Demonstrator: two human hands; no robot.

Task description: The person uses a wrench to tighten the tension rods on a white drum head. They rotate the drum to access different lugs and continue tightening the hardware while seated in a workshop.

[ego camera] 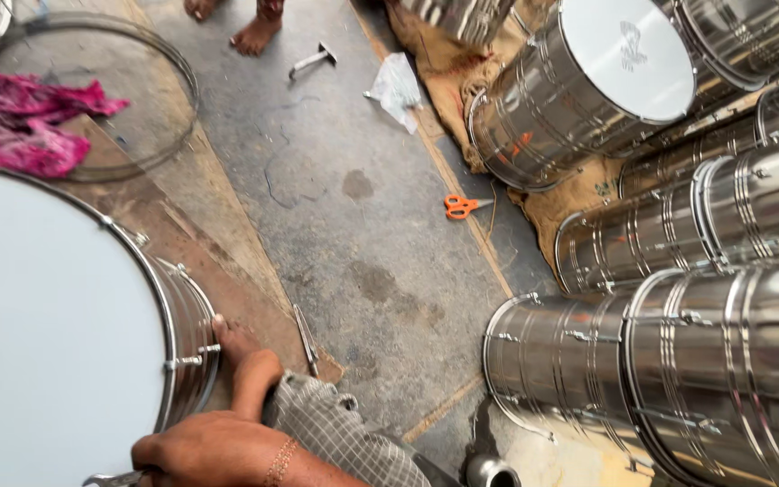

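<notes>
A large steel drum (187, 334) with a white head (47, 334) fills the lower left. My right hand (205, 448), a bracelet at its wrist, rests at the drum's near rim. Its fingers are closed around a small metal tool (110, 478) at the rim. My bare foot (236, 347), in a checked trouser leg, presses against the drum's shell just above the hand. My left hand is out of view.
Several shiny steel drum shells (678, 361) lie stacked at right, one with a white head (624, 54), on burlap. On the floor lie orange scissors (460, 206), a T-shaped tool (311, 59), a metal rod (306, 338), a hoop (173, 72) and a pink cloth (20, 122). Another person's feet (254, 32) are at the top.
</notes>
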